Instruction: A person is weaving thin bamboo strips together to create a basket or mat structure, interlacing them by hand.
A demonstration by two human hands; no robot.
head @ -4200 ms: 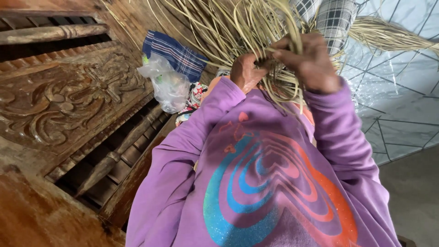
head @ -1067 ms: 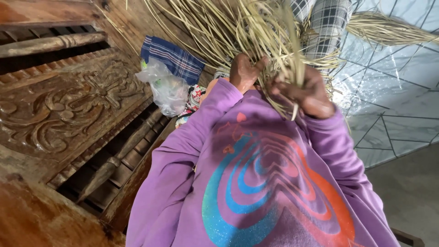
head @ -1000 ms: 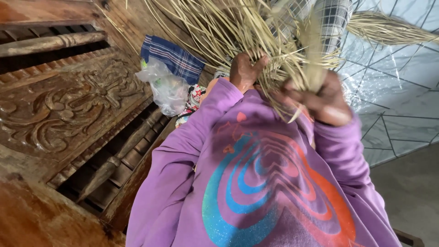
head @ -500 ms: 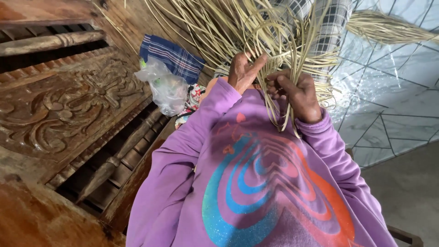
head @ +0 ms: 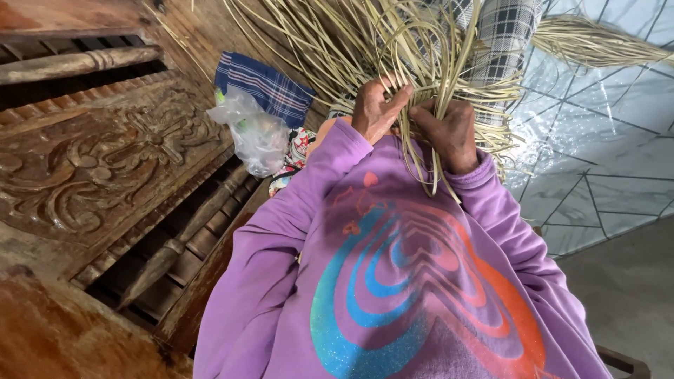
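A loose mass of pale yellow-green reed strips (head: 365,42) fans out in front of me, partly woven together near my lap. My left hand (head: 372,111) rests on the strips with its fingers stretched out and pressed against them. My right hand (head: 449,130) is closed around a bunch of strips and holds them down near my chest; several loose ends hang over my purple sleeve. Both hands touch at the fingertips. The weave under my hands is hidden.
A carved wooden bench back (head: 105,161) runs along the left. A clear plastic bag (head: 254,137) and a folded blue checked cloth (head: 265,85) lie on the seat. A grey checked cloth (head: 502,35) sits behind the strips. A pale tiled floor (head: 604,161) lies to the right.
My right hand pulled a bunch of strips out to the right, then came back in against my left hand. My left hand's fingers have spread out over the strips.
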